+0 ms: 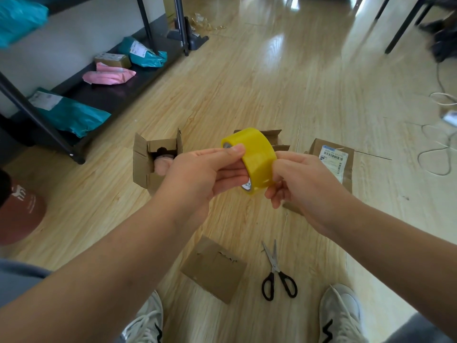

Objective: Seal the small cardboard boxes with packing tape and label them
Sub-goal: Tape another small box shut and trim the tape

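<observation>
A yellow roll of packing tape (257, 157) is held up over the floor between both hands. My left hand (197, 174) grips the roll with the thumb on its top rim and fingers through the core. My right hand (296, 179) pinches at the roll's right edge. On the floor behind the hands stands an open cardboard box (148, 159) with a pinkish item inside. A second open box (274, 138) is mostly hidden behind the roll. A labelled box (331, 157) lies to the right. A closed small box (212, 268) lies near my feet.
Black-handled scissors (277, 276) lie on the wooden floor beside the near box. A black shelf rack (61, 142) at left holds teal and pink mail bags. White cables (437, 149) trail at right. My shoes (341, 315) are at the bottom.
</observation>
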### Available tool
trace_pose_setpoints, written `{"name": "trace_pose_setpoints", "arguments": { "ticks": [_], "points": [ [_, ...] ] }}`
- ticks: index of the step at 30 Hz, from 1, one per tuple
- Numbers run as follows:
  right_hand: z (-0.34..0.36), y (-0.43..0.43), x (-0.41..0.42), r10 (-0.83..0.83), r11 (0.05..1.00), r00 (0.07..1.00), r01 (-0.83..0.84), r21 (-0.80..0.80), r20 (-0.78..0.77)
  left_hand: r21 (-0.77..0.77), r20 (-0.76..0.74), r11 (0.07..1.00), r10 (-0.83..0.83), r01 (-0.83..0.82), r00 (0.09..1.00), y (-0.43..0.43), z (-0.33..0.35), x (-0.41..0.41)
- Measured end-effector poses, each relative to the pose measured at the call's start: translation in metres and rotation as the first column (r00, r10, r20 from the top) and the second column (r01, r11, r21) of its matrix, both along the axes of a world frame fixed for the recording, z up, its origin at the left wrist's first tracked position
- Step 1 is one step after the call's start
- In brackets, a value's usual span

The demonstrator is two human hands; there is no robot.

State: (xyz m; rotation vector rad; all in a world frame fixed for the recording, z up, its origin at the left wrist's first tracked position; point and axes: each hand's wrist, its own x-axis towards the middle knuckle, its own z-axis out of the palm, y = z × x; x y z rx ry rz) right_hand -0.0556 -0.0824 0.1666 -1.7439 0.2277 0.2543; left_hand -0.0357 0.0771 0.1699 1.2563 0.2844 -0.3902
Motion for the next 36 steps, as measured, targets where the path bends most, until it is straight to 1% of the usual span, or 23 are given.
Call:
{"name": "trace_pose_setpoints", "arguments": {
  "ticks": [4, 14, 18, 21, 24, 27, 29, 31, 32, 33, 34, 35, 36],
  "points": [
    [0.000, 0.002, 0.002, -0.085, 0.991, 0.993, 0.093, 0.093, -0.088, 0.007, -0.009, 1.000, -0.002, 0.002, 1.000, 0.000, -0.002, 0.000],
    [0.003, 0.003, 0.001, -0.119, 0.991, 0.991, 0.122, 0.052, -0.063, 0.022, -0.004, 1.000, -0.003, 0.003, 1.000, 0.000, -0.003, 0.000],
    [0.000, 0.000, 0.001, -0.098, 0.995, 0.994, 0.099, 0.028, -0.044, 0.017, -0.011, 1.000, -0.004, 0.004, 1.000, -0.001, -0.005, 0.000],
    [-0.002, 0.000, 0.000, -0.057, 0.998, 0.998, 0.057, 0.005, 0.009, -0.004, -0.015, 1.000, -0.005, 0.005, 1.000, -0.001, -0.004, 0.000],
    [-0.003, -0.001, 0.001, -0.012, 1.000, 1.000, 0.012, 0.011, 0.018, -0.010, -0.020, 1.000, 0.005, -0.006, 1.000, -0.001, -0.004, 0.003],
    [-0.002, -0.001, 0.001, 0.038, 0.999, 0.999, -0.039, 0.027, 0.013, -0.039, -0.070, 0.998, 0.055, -0.058, 0.996, 0.004, -0.005, 0.008],
    [-0.003, -0.002, 0.001, 0.054, 0.998, 0.998, -0.053, 0.040, -0.012, -0.111, -0.143, 0.989, 0.082, -0.099, 0.986, 0.007, -0.005, 0.011],
    [-0.003, -0.004, 0.001, 0.058, 0.997, 0.997, -0.056, 0.047, -0.055, -0.181, -0.216, 0.977, 0.074, -0.115, 0.974, 0.010, -0.005, 0.011],
    [-0.002, -0.006, 0.001, 0.060, 0.998, 0.996, -0.058, 0.035, -0.067, -0.171, -0.230, 0.981, 0.050, -0.091, 0.972, 0.011, -0.006, 0.010],
    [-0.002, -0.007, 0.001, 0.063, 0.998, 0.996, -0.063, 0.005, -0.068, -0.110, -0.227, 0.992, 0.029, -0.055, 0.974, 0.011, -0.008, 0.008],
    [-0.002, -0.008, 0.000, 0.068, 0.996, 0.996, -0.071, -0.047, -0.064, 0.026, -0.193, 1.000, 0.009, -0.004, 0.981, 0.012, -0.012, 0.007],
    [-0.001, -0.009, 0.000, 0.072, 0.991, 0.996, -0.078, -0.111, -0.058, 0.240, -0.123, 0.969, -0.023, 0.052, 0.992, 0.012, -0.017, 0.006],
    [0.000, -0.010, 0.000, 0.075, 0.982, 0.996, -0.083, -0.169, -0.054, 0.472, -0.033, 0.877, -0.083, 0.089, 0.996, 0.013, -0.021, 0.004]
  ]
}}
